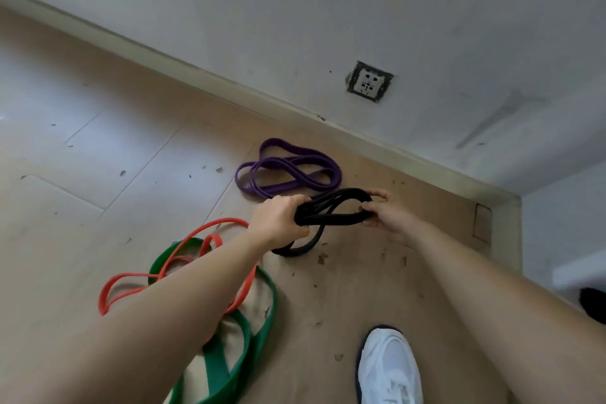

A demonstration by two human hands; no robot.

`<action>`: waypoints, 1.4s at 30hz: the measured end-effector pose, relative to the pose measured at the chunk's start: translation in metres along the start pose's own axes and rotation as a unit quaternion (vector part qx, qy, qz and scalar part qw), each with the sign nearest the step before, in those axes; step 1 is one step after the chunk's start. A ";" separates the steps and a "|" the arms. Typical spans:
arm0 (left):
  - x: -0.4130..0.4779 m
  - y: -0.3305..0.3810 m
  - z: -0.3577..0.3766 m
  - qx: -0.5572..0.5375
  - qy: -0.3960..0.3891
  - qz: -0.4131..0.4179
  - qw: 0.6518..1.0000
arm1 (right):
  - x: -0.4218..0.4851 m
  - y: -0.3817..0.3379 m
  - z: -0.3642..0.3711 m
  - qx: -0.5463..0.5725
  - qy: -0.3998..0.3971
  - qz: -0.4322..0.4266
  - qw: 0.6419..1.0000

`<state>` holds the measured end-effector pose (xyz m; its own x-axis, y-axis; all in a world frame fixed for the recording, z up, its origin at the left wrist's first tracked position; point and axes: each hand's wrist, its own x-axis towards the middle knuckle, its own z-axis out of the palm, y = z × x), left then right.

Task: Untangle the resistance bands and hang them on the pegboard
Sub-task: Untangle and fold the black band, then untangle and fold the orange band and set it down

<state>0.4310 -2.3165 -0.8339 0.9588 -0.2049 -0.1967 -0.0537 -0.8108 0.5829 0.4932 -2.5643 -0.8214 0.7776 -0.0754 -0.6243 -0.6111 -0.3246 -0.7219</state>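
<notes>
A black resistance band point(331, 211), looped several times, is held above the wooden floor. My left hand point(278, 218) grips its bunched left end. My right hand point(385, 213) pinches its right end between thumb and fingers. One black loop hangs down below my left hand. A purple band point(288, 170) lies coiled on the floor just beyond, near the skirting board. A red band point(170, 272) and a wide green band point(259, 311) lie tangled together on the floor at the lower left, partly hidden under my left forearm. No pegboard is in view.
A white wall with a socket point(370, 82) runs across the back, meeting the floor at a pale skirting board point(229, 82). My white shoe point(388, 367) stands at the bottom right. A room corner point(511, 207) lies at the right. Small scuffs mark the floor.
</notes>
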 end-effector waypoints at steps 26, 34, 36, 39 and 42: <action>-0.102 -0.057 -0.009 0.035 0.140 -0.065 0.987 | -0.024 0.015 0.047 -0.326 0.049 -0.282 0.901; -0.166 -0.104 -0.026 0.040 0.012 -0.261 0.965 | -0.088 0.038 0.137 -0.424 -0.169 -0.317 0.831; -0.177 -0.111 -0.021 0.054 -0.051 -0.275 0.959 | -0.097 0.050 0.155 -0.465 -0.212 -0.283 0.812; -0.187 -0.112 -0.018 0.105 -0.130 -0.232 0.958 | -0.109 0.067 0.175 -0.490 -0.247 -0.227 0.804; -0.199 -0.105 -0.020 0.108 -0.168 -0.169 0.965 | -0.122 0.070 0.182 -0.503 -0.245 -0.219 0.800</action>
<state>0.2516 -2.1800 -0.8403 0.7893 -0.0453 -0.6124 0.1549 -0.9504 0.2699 0.3288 -2.4061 -0.8499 0.5824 0.5511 -0.5976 0.3230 -0.8314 -0.4521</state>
